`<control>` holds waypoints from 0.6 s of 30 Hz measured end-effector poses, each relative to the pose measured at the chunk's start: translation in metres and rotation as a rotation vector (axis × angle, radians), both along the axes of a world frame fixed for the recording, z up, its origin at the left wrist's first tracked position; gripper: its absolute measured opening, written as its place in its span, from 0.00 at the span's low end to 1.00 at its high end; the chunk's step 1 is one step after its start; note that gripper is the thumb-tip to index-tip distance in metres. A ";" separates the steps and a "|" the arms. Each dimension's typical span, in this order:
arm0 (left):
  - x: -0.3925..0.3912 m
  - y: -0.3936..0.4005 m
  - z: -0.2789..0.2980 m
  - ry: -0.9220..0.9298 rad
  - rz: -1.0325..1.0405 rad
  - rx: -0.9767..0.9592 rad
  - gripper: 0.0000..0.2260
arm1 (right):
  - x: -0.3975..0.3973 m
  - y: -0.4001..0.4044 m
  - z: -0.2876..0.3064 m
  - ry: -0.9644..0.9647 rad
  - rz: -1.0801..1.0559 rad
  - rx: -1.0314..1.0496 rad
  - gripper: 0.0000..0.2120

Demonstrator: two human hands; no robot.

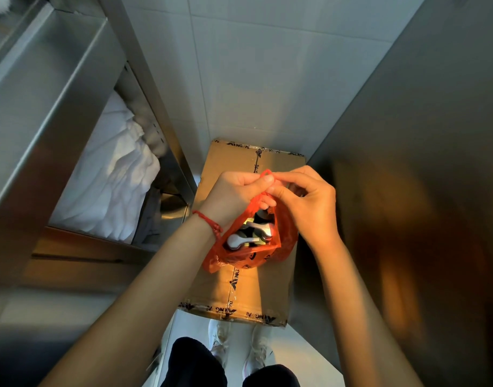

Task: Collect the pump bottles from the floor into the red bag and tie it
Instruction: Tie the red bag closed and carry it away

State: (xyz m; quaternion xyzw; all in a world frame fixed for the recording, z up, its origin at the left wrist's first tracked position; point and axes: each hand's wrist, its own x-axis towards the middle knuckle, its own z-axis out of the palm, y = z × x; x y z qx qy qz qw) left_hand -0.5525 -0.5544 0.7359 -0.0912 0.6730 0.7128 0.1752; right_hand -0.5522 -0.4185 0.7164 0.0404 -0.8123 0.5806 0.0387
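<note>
Two grey pump heads (249, 238) show through the mouth of the red bag (286, 241), lying side by side above dark bottle bodies; how many bottles are inside cannot be told. The bag sits on a taped cardboard box (212, 177), about the middle of its top and towards its right edge, with a loose corner of red plastic spread towards the box's near left.

Both hands meet just above the bag's mouth. The left hand (235, 195) pinches a red handle between thumb and forefinger, with a small loop (267, 172) of it standing up above the thumb; the other fingers curl under, against the plastic. The right hand (306, 202) comes in from the right, its thumb and forefinger pressed together on the same twisted strip, touching the left thumb; its remaining fingers are bent and slightly apart over the bag. The mouth is open below the hands.

A red string bracelet (209, 220) circles the left wrist. Left of the box stands a steel shelf unit (58, 88) with white cloth (114, 177) on a lower level. A steel panel (421, 135) rises on the right, and a tiled wall (267, 65) stands beyond the box. White shoes (220, 344) show at the box's near edge.
</note>
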 end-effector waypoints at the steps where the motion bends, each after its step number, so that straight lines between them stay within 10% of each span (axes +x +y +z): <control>1: 0.000 0.000 0.001 0.011 -0.007 -0.028 0.08 | 0.000 -0.001 -0.001 0.013 -0.009 0.018 0.08; 18: 0.004 0.005 -0.006 -0.023 0.162 -0.097 0.16 | 0.000 -0.006 -0.010 -0.167 -0.127 -0.115 0.05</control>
